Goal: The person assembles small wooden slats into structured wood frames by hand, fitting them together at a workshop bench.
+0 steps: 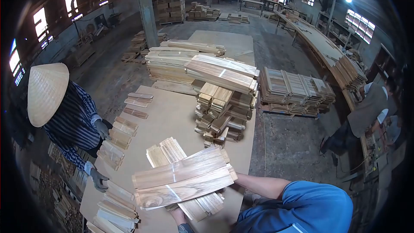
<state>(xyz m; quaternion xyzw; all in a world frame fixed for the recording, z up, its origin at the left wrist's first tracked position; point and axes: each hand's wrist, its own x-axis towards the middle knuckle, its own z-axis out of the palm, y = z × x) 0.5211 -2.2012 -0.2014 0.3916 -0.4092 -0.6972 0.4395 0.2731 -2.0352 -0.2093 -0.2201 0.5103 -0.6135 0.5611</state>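
Note:
A bundle of wooden boards (185, 174), bound with a pale strap, lies crosswise over another bundle of boards (166, 152). At its right end is my right hand (239, 178), its fingers mostly hidden behind the wood; the bare forearm and blue sleeve lead to it. From below, my left hand (177, 215) reaches under the near edge of the boards, its fingers covered by them. Both hands appear closed on the upper bundle. A tan sheet-topped table (166, 112) lies beneath the boards.
Beyond my hands rises a tall pile of strapped boards (224, 103). Loose board stacks (114, 207) line the table's left edge, where a co-worker in a conical hat (48, 95) and gloves stands. Palletized boards (297, 90) sit right; other people work at a long bench (315, 39).

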